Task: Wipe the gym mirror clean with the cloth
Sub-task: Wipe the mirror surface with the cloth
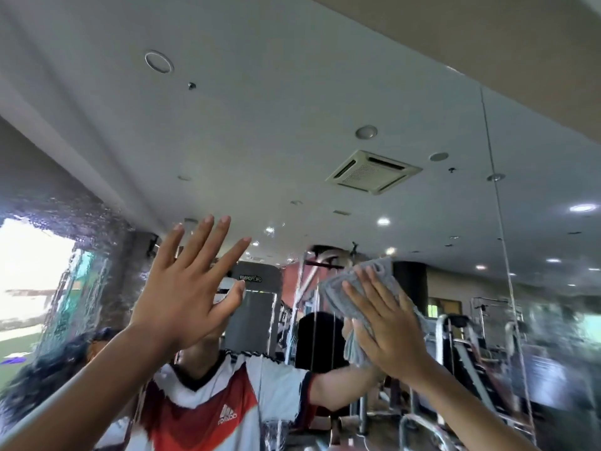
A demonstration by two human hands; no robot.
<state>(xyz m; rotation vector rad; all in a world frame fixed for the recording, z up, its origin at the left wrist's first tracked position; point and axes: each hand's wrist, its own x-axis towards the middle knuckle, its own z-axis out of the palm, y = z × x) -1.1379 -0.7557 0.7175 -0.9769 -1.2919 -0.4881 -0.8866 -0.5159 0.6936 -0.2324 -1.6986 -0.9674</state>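
The gym mirror (pixel 325 125) fills almost the whole view and reflects the ceiling, gym machines and a person in a white and red shirt. My right hand (pixel 387 327) presses a folded grey cloth (pixel 354 288) flat against the glass with straight fingers, right of centre. My left hand (pixel 188 284) is raised with its fingers spread and straight, palm toward the mirror; whether it touches the glass I cannot tell. Wet streaks and smears run over the left part of the mirror (pixel 84 255).
A vertical seam (pixel 497 206) between mirror panels runs down the right side. The beige wall or soffit above the mirror (pixel 487 34) crosses the top right corner. Reflected weight machines (pixel 455 353) show at the lower right.
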